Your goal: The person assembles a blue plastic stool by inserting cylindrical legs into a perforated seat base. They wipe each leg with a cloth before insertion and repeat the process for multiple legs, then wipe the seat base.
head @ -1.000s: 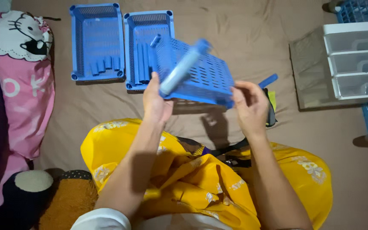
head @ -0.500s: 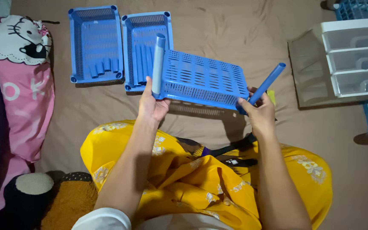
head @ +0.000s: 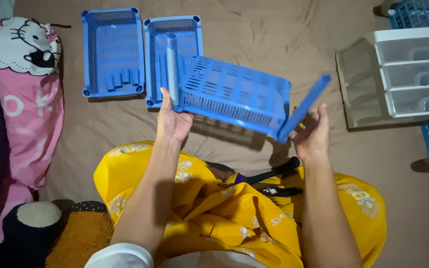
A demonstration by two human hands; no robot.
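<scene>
I hold a blue perforated plastic basket tray (head: 234, 94) up in front of me, tilted, with a blue tube leg standing at its left corner (head: 173, 67) and another at its right corner (head: 304, 106). My left hand (head: 172, 121) grips the tray's near left corner by the left tube. My right hand (head: 313, 133) is under the right tube's lower end, fingers spread around it. My yellow skirt (head: 224, 208) covers my lap below.
Two more blue basket trays lie on the brown sheet at the back, the left tray (head: 111, 49) and the middle tray (head: 172, 30), with short blue tubes inside. A clear drawer unit (head: 413, 69) stands at the right. A pink cat pillow (head: 21, 79) lies left.
The held tray has turned and tilted; the right tube now sits at the tray's right corner. My right hand's fingers have spread apart beneath it.
</scene>
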